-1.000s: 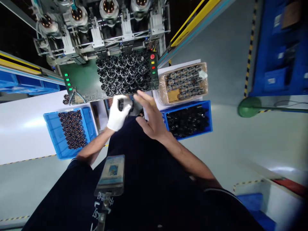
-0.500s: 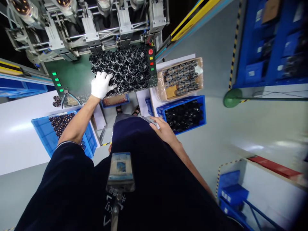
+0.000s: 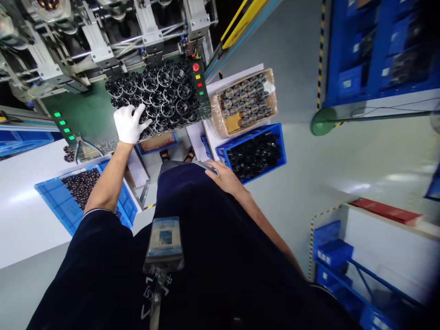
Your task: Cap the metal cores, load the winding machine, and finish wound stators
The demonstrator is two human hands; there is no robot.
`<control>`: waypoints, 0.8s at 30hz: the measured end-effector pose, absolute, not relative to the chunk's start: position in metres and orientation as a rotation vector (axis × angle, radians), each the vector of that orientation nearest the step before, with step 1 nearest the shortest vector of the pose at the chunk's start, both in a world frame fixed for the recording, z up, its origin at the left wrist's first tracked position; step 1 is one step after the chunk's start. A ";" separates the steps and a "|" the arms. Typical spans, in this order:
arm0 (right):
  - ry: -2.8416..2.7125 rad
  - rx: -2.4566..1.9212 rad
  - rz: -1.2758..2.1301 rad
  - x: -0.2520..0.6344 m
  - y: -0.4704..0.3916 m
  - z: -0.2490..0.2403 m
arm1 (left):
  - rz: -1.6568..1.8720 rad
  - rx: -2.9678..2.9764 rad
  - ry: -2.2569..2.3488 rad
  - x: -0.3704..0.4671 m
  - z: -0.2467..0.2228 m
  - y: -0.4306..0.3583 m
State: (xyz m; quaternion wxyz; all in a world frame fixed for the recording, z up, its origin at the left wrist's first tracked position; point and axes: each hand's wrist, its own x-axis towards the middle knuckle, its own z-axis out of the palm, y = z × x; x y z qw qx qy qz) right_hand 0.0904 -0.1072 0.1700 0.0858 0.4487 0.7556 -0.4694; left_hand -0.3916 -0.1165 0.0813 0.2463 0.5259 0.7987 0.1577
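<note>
My left hand (image 3: 129, 124), in a white glove, rests at the left front edge of a block of black rings (image 3: 156, 98) on the green machine table (image 3: 84, 112). Its fingers are spread over the nearest rings, and nothing is seen gripped in it. My right hand (image 3: 226, 179) is bare and lies low by the front of my dark clothing, fingers stretched out. A thin grey edge shows beside its fingertips; what it belongs to I cannot make out.
Machine arms (image 3: 149, 32) stand behind the rings. Pliers (image 3: 82, 146) lie at the table's left front. Right of the table are a carton of rings (image 3: 215, 110) and a blue bin of black parts (image 3: 282, 151). A blue tray (image 3: 58, 201) with copper-coloured parts is at the left.
The whole view has shifted, so the table and bins appear farther left. My left hand stays by the rings, its forefinger now farther from the other fingers. My right hand looks much the same.
</note>
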 end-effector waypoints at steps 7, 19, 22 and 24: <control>2.083 1.672 -1.204 0.168 -0.068 0.122 | 0.558 1.337 2.591 -0.362 0.099 -0.164; 1.839 1.993 -0.869 0.266 -0.036 0.031 | 0.438 1.586 1.757 -0.096 0.100 -0.084; 1.837 1.979 -0.875 0.276 -0.030 0.022 | 0.400 1.624 1.748 -0.071 0.085 -0.007; 1.827 1.976 -0.879 0.281 -0.027 0.020 | 0.362 1.626 1.803 -0.063 0.070 0.050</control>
